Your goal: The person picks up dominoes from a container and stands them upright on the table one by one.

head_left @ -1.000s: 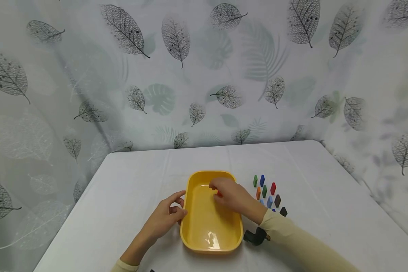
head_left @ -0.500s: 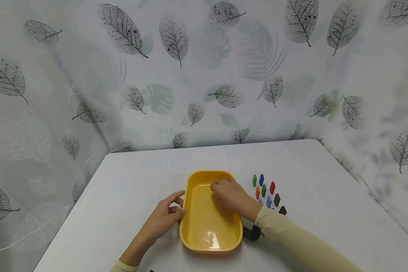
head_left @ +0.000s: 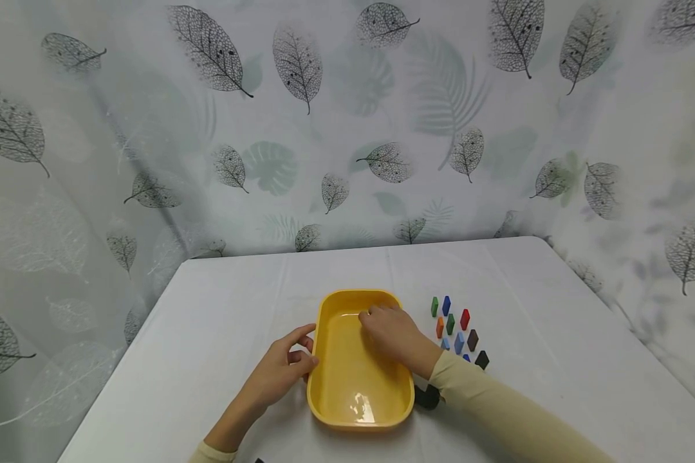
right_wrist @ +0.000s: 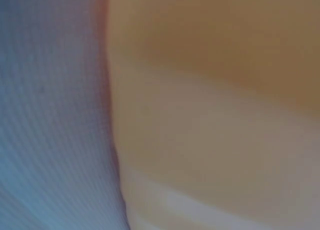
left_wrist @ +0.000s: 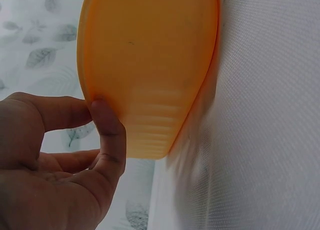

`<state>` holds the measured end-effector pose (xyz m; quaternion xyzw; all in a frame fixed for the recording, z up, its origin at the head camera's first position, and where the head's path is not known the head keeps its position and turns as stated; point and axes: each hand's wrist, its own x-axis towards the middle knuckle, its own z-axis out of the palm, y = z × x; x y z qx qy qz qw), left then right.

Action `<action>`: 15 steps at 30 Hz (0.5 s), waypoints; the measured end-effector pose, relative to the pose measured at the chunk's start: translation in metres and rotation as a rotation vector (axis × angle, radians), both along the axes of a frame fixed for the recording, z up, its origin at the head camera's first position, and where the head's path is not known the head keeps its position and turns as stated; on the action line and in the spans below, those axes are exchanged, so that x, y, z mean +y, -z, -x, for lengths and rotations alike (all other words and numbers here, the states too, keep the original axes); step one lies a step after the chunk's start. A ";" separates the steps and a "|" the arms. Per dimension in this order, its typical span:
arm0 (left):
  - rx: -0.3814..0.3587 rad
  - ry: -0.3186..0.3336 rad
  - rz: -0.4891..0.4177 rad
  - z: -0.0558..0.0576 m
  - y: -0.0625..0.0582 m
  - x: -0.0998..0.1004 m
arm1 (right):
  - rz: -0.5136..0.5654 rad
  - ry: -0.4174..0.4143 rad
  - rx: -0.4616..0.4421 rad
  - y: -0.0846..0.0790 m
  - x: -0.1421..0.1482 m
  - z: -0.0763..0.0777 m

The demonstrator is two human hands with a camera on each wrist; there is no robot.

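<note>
My left hand (head_left: 278,371) pinches the left rim of a yellow plastic tray (head_left: 359,418) between thumb and forefinger. The left wrist view shows this hand (left_wrist: 65,160) against the outer wall of the tray (left_wrist: 150,54). Inside the tray, near its far right part, my right hand (head_left: 395,335) reaches down with curled fingers. A small red block showed at those fingers a second ago; it is now hidden under the hand. In the right wrist view a blurred yellow tray wall (right_wrist: 215,120) fills most of the picture, without the hand.
Right of the tray, domino-like blocks stand upright, among them a green block (head_left: 434,307), a blue block (head_left: 446,305), a red block (head_left: 465,319) and a black block (head_left: 482,359). A black object (head_left: 426,397) lies partly under the right sleeve (head_left: 498,405).
The right hand has turned and lowered slightly inside the tray, and the red block has gone out of sight beneath it. The sleeve covers more of the black object. The left hand stays put.
</note>
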<state>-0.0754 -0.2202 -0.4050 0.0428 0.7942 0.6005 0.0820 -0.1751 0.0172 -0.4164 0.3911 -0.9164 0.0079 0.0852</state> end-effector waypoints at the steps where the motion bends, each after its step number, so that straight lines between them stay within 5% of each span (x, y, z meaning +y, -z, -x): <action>1: 0.000 0.001 0.000 0.000 0.000 0.000 | 0.006 -0.006 -0.004 0.000 0.000 0.000; 15: -0.004 -0.009 0.012 -0.001 -0.001 0.002 | 0.096 -0.066 -0.079 -0.004 0.001 0.000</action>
